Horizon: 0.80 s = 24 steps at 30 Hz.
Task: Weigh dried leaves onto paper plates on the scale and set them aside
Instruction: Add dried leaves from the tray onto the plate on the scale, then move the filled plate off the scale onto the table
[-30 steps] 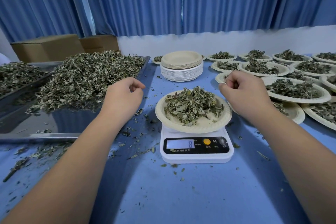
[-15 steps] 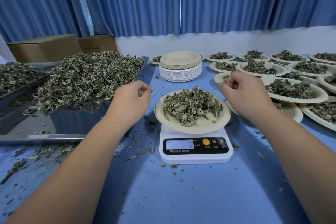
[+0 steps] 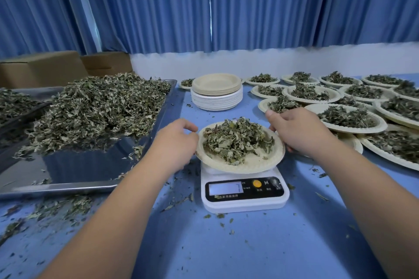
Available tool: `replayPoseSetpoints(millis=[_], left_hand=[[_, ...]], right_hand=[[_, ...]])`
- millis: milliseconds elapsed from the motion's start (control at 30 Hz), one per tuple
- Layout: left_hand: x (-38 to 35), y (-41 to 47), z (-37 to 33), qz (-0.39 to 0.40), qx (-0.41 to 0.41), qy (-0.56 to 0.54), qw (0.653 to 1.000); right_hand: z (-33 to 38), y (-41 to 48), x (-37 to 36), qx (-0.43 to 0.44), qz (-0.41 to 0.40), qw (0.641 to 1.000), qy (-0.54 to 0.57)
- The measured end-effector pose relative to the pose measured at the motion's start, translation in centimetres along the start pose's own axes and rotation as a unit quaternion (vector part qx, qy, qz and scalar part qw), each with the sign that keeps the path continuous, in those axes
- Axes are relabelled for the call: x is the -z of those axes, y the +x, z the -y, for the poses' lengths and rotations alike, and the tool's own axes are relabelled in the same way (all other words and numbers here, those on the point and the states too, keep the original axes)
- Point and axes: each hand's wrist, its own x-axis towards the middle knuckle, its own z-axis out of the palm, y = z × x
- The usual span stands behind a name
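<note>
A paper plate point(image 3: 254, 164) heaped with dried leaves point(image 3: 235, 139) sits on the white kitchen scale point(image 3: 244, 190) in the middle of the blue table. My left hand point(image 3: 175, 140) grips the plate's left rim, fingers curled round the edge. My right hand point(image 3: 299, 130) grips the right rim, thumb up at the far edge. The plate looks slightly tilted, its left side raised. The scale's display is lit but blurred.
A metal tray point(image 3: 68, 186) piled with loose dried leaves point(image 3: 97, 106) lies at left, cardboard boxes point(image 3: 43, 68) behind it. A stack of empty plates point(image 3: 216, 92) stands behind the scale. Several filled plates point(image 3: 349, 118) cover the right side. Leaf scraps litter the table.
Both hands moved inward from beside the plate and took hold of its rims. The plate has tipped a little on the scale.
</note>
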Motion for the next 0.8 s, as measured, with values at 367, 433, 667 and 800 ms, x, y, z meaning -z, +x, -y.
replayPoseSetpoints(millis=[367, 433, 667, 800], left_hand=[[-0.8, -1.8, -2.7, 0.018, 0.012, -0.307, 0.951], [-1.6, -2.5, -3.2, 0.033, 0.010, -0.330, 0.943], [-5.6, -6.1, -5.1, 0.121, 0.001, -0.378, 0.918], [-7.6, -8.1, -6.5, 0.164, -0.029, -0.392, 0.905]], right_hand=[[0.4, -2.3, 2.2, -0.036, -0.061, 0.988, 0.138], [-0.1, -3.4, 3.5, -0.055, -0.047, 0.983, 0.170], [-3.5, -7.7, 9.9, -0.103, 0.007, 0.978, 0.182], [-5.6, -10.4, 13.0, -0.120, 0.002, 0.977, 0.176]])
